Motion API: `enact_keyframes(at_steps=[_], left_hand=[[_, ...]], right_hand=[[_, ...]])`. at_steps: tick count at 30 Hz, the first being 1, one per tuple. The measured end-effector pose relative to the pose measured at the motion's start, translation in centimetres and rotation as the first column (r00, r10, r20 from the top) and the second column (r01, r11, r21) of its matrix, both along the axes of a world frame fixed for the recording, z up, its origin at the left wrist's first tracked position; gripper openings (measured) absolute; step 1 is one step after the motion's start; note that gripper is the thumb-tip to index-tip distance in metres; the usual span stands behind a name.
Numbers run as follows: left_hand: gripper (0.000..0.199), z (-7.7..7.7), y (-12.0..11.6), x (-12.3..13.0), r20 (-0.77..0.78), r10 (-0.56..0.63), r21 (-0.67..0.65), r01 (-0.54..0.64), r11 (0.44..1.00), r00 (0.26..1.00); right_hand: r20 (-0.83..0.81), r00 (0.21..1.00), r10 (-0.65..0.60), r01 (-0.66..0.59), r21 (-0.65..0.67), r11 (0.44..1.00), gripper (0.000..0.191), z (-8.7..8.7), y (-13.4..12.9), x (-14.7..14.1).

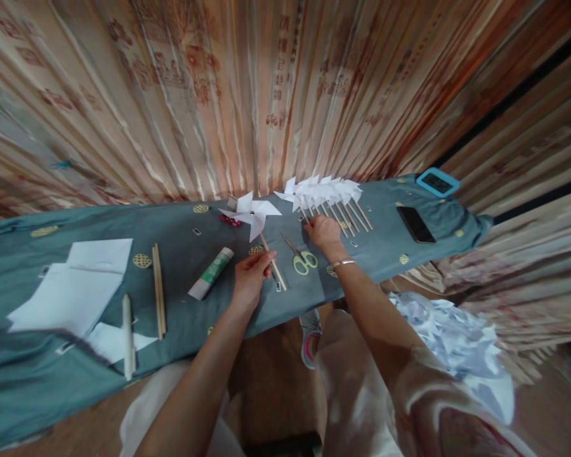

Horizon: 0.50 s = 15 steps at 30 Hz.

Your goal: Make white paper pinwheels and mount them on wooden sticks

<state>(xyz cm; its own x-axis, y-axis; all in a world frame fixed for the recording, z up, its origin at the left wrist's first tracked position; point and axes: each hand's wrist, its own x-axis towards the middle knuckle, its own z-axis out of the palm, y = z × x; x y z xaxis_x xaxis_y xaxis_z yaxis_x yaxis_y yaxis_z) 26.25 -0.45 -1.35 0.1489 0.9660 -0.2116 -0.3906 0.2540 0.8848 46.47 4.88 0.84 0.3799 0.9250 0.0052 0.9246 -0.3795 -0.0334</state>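
Right arm (pixel 375 304) reaches forward, hand (pixel 324 233) beside pinwheels (pixel 326 190).

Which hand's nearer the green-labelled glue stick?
Left. The left hand is just right of the glue stick, at a paper pinwheel's stick; the right hand is farther right, past the scissors.

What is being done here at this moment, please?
A person's left hand holds one white paper pinwheel by its stick. The right hand is at the row of similar pinwheels, seemingly pinching a stick there. Scissors lie between the hands; glue, bare sticks and paper sheets lie further left.
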Motion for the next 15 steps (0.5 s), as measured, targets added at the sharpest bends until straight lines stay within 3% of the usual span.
enact_keyframes(at_steps=[15], left_hand=[[0.031, 0.5, -0.2, 0.0, -0.015, -0.001, 0.008, 0.001, 1.0, 1.0]], right_hand=[[0.028, 0.998, -0.06, 0.06, 0.006, 0.998, 0.034, -0.2, 1.6, 1.7]])
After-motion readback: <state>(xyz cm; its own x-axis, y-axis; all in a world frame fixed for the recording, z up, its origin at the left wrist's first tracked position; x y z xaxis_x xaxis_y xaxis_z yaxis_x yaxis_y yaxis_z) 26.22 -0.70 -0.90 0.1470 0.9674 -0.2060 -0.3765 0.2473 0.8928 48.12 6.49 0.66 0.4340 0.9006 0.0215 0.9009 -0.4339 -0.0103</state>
